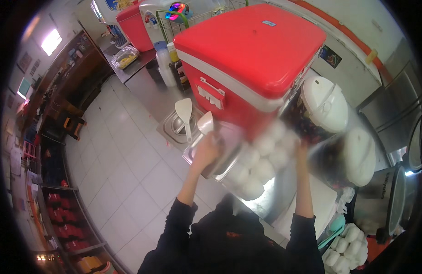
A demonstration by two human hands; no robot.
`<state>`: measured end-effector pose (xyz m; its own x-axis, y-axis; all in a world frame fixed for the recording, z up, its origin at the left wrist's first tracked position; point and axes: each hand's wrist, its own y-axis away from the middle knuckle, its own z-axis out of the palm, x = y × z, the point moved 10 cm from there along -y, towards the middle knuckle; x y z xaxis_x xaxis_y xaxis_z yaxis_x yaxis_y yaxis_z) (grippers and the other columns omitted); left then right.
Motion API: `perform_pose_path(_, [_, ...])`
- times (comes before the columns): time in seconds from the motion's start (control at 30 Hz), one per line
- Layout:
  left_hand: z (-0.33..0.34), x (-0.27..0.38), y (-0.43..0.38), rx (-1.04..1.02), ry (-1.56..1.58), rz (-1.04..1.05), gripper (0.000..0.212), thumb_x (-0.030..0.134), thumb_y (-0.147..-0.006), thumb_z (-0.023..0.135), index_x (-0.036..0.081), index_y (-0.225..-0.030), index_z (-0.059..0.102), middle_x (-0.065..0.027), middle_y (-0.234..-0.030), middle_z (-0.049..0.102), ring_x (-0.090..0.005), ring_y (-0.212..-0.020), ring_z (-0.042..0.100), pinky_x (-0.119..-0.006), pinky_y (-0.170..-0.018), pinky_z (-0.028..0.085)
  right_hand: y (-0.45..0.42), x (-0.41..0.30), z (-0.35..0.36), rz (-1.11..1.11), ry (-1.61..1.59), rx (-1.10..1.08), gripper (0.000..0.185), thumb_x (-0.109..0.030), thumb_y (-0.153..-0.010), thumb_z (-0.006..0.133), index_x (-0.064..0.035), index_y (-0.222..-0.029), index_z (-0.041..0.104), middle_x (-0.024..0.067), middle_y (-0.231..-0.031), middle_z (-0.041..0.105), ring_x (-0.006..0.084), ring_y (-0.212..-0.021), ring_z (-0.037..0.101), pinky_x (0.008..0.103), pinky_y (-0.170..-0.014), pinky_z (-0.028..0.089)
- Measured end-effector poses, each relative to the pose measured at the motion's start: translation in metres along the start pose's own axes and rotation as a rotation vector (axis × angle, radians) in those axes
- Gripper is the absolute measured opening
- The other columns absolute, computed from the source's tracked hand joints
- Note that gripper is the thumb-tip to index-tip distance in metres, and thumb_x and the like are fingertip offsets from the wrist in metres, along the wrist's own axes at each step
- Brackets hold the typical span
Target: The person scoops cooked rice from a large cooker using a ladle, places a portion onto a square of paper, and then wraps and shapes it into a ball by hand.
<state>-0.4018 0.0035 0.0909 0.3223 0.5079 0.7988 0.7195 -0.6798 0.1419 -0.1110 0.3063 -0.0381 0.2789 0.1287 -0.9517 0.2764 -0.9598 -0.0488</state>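
My left hand (208, 152) is over a rectangular metal pan (228, 167), near the handle end of a ridged white rice paddle (206, 122); blur hides whether it grips it. A second white paddle (183, 109) lies on a smaller metal pan with a lid (168, 130). My right hand (300, 149), blurred, is at the right side of a cluster of white rounded bundles (262, 167) on the steel counter; its grip cannot be made out. A large red cooler box (245, 51), lid on, stands behind the pan and the bundles.
Two lidded plastic buckets (326, 102) (360, 157) with dark contents stand at the right. A white board (320, 202) lies near my right forearm. A bottle (180, 68) and stacked plastic cups (165, 68) stand left of the cooler. More white bundles (346, 248) are at the lower right.
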Motion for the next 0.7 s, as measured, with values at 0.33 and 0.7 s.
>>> perform_pose_path(0.33, [0.006,-0.020,-0.017,-0.178,0.178,-0.008,0.039,0.011,-0.071,0.053,0.011,-0.109,0.047,-0.0095,-0.077,0.054,-0.0182,-0.073,0.052,-0.029,-0.065,0.040,0.039,-0.025,-0.027,0.070,-0.025,0.058,0.035,-0.020,-0.081,0.056,-0.0041,-0.110,0.046,0.0105,-0.106,0.049,0.0189,-0.092,0.047,0.0290,-0.080,0.038])
perform_pose_path(0.7, [0.034,-0.019,0.002,0.056,-0.044,0.088,0.041,0.014,-0.071,0.059,0.011,-0.109,0.043,-0.0217,-0.092,0.052,-0.0388,-0.089,0.051,-0.044,-0.076,0.040,0.107,-0.049,-0.031,0.029,-0.016,0.041,0.032,-0.014,-0.081,0.052,-0.0050,-0.111,0.046,0.0077,-0.110,0.045,0.0185,-0.102,0.042,0.0297,-0.089,0.032])
